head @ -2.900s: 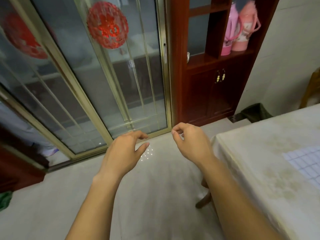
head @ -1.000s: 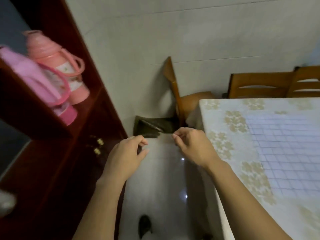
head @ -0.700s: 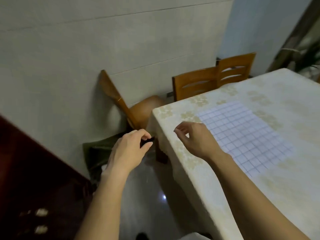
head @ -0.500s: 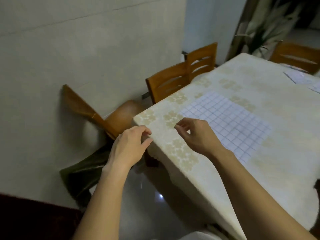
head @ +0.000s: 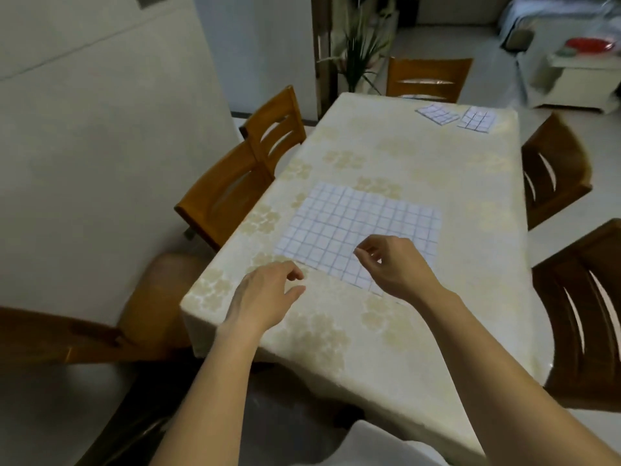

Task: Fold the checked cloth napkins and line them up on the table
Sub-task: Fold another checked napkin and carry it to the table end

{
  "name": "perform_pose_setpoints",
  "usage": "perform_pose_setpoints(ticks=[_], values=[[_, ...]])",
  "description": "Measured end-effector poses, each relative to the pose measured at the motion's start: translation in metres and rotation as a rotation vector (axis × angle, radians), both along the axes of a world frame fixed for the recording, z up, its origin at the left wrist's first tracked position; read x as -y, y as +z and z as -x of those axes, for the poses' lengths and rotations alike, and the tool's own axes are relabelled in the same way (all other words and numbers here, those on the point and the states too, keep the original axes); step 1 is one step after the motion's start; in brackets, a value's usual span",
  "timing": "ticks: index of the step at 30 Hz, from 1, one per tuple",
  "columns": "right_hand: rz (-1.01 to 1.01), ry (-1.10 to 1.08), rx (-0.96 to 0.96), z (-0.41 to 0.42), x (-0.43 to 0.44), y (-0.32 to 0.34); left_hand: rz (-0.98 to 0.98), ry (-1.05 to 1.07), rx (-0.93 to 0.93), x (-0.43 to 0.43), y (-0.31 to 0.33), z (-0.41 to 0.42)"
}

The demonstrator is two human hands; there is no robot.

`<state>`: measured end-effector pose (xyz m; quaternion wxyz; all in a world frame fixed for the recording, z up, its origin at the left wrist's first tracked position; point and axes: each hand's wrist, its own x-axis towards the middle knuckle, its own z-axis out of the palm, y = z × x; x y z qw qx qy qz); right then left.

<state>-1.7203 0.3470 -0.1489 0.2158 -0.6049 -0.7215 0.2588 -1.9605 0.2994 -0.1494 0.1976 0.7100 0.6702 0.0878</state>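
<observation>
A white checked napkin (head: pixel 356 227) lies spread flat on the table's cream flowered cloth (head: pixel 396 156). At the far end two folded checked napkins (head: pixel 437 113) (head: pixel 477 118) lie side by side. My left hand (head: pixel 265 297) hovers over the cloth just short of the flat napkin's near left corner, fingers loosely curled, holding nothing. Above the napkin's near edge my right hand (head: pixel 393 267) hangs with thumb and forefinger close together; nothing shows between them.
Wooden chairs stand around the table: two on the left (head: pixel 242 176), two on the right (head: pixel 554 169), one at the far end (head: pixel 426 79), one tipped at the near left (head: pixel 100 314). A potted plant (head: pixel 363 52) stands behind the table.
The view swung right from the glass door and cabinet to the table. Both hands now hang over the table by the flat napkin, their pose unchanged.
</observation>
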Motion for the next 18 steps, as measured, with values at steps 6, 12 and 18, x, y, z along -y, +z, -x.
perform_pose_setpoints(ticks=[6,12,18], values=[[0.006,-0.074,-0.017,0.015,-0.08,-0.008,-0.02,-0.001,-0.147,-0.067,0.006,0.021],[0.038,-0.243,-0.082,-0.011,-0.124,-0.047,0.09,-0.041,-0.209,-0.115,-0.033,0.022],[0.33,-0.183,0.219,-0.024,-0.143,-0.145,0.372,-0.22,-0.278,-0.168,-0.101,-0.006]])
